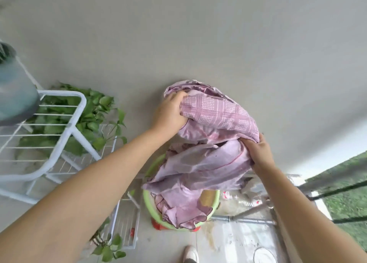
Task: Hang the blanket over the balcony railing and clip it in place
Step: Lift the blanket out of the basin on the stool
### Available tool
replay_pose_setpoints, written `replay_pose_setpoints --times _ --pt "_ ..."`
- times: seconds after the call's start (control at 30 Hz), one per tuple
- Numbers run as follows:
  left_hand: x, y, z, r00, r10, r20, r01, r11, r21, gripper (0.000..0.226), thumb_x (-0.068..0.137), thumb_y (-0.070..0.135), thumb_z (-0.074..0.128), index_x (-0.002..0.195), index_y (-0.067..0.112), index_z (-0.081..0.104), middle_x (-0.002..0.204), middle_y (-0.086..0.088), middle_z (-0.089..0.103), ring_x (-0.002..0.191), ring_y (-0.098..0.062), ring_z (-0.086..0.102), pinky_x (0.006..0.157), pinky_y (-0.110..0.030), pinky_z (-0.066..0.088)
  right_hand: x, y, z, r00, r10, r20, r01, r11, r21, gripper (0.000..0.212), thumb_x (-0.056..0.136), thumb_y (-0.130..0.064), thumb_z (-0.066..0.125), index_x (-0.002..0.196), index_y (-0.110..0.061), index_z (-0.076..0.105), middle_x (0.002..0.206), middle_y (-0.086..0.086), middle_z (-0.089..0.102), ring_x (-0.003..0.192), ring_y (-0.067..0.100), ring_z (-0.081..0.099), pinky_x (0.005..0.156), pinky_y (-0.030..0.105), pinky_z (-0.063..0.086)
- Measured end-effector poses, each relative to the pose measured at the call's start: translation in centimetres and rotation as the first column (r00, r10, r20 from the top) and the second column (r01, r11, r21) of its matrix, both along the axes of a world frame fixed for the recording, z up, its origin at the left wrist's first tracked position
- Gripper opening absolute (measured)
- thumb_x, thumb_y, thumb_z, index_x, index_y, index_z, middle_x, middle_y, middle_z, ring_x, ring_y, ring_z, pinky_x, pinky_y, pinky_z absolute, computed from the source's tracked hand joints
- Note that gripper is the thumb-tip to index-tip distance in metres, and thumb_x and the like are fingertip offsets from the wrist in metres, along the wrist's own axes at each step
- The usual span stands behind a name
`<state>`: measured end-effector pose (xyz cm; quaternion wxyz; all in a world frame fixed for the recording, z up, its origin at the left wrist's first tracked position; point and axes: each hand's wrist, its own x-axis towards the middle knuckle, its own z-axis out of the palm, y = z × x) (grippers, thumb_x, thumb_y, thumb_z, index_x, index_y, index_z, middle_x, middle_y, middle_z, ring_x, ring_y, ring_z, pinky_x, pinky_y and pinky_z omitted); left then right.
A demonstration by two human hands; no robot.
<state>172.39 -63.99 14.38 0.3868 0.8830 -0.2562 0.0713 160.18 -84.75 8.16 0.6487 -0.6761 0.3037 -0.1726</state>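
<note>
Both arms outstretched; left grip (170,111), right grip (256,153) clenched.

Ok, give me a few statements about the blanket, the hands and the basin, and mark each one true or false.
1. Both hands grip the pink blanket. True: the left hand and the right hand each clutch bunched fabric.
2. The blanket is fully clear of the green basin. False: its ruffled end hangs into it.
3. The blanket lies over the railing. False: it is held bunched in the air.
4. A white wire rack stands on the left. True.
</note>
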Motion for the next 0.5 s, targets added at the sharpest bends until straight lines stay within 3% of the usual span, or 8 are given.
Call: replay_pose_setpoints --times 0.1,0.17,0.27,0.37,0.43,0.5 --pt "-2.3 1.4 2.8 0.995 -0.021 -0.094 0.002 0.98 -0.197 0.066 0.074 0.003 0.07 0.132 0.012 0.041 0.133 -0.012 0.045 0.12 -0.024 0.047 0.092 -0.024 0.037 -2.2 1.8 4.9 0.981 -0.105 0.163 0.101 0.994 0.033 0.027 0.073 -0.015 0.065 0.099 -0.022 0.063 0.111 0.012 0.06 0.095 0.02 0.062 0.072 0.016 0.054" --pt "-4.7 3.1 3.5 0.978 -0.058 -0.2 -0.006 0.951 -0.308 0.078 0.075 0.013 0.074 0.139 0.009 0.03 0.138 -0.013 0.04 0.126 -0.024 0.043 0.099 -0.026 0.036 -4.1 3.4 8.0 0.951 -0.19 0.242 0.179 0.982 0.067 0.02 0.073 -0.016 0.064 0.092 -0.022 0.065 0.108 0.012 0.061 0.098 0.024 0.062 0.074 0.021 0.053" --pt "-8.5 6.3 2.6 0.934 -0.074 -0.35 0.002 0.979 -0.203 0.086 0.078 0.029 0.072 0.144 0.008 0.02 0.146 -0.014 0.034 0.133 -0.026 0.037 0.109 -0.032 0.031 -7.6 6.0 12.3 0.907 -0.255 0.336 0.236 0.967 0.097 0.015 0.083 -0.009 0.056 0.086 -0.022 0.064 0.089 0.0 0.065 0.09 0.019 0.061 0.067 0.019 0.052" --pt "-12.4 8.8 2.8 0.863 -0.149 -0.483 0.11 0.988 -0.11 0.092 0.081 0.042 0.065 0.148 0.013 0.008 0.155 -0.013 0.019 0.141 -0.023 0.024 0.115 -0.033 0.022 -12.2 8.3 16.9 0.864 -0.282 0.418 0.257 0.959 0.117 0.014 0.086 -0.013 0.054 0.09 -0.024 0.061 0.087 -0.003 0.065 0.082 0.014 0.062 0.065 0.019 0.054" --pt "-14.5 9.2 5.0 0.808 -0.264 -0.526 0.188 0.963 -0.195 0.089 0.083 0.044 0.062 0.148 0.017 0.007 0.156 -0.008 0.016 0.143 -0.02 0.02 0.117 -0.033 0.02 -15.4 9.0 20.1 0.837 -0.298 0.459 0.27 0.954 0.127 0.013 0.087 -0.017 0.055 0.094 -0.024 0.063 0.092 0.001 0.066 0.085 0.015 0.063 0.068 0.021 0.054" --pt "-16.8 8.7 9.3 0.791 -0.396 -0.466 0.272 0.91 -0.312 0.078 0.087 0.04 0.058 0.147 0.017 0.014 0.154 -0.004 0.023 0.141 -0.018 0.025 0.112 -0.025 0.024 -19.1 9.7 23.6 0.816 -0.289 0.5 0.275 0.956 0.104 0.021 0.087 -0.023 0.055 0.106 -0.018 0.062 0.094 0.002 0.067 0.087 0.013 0.065 0.078 0.025 0.053"
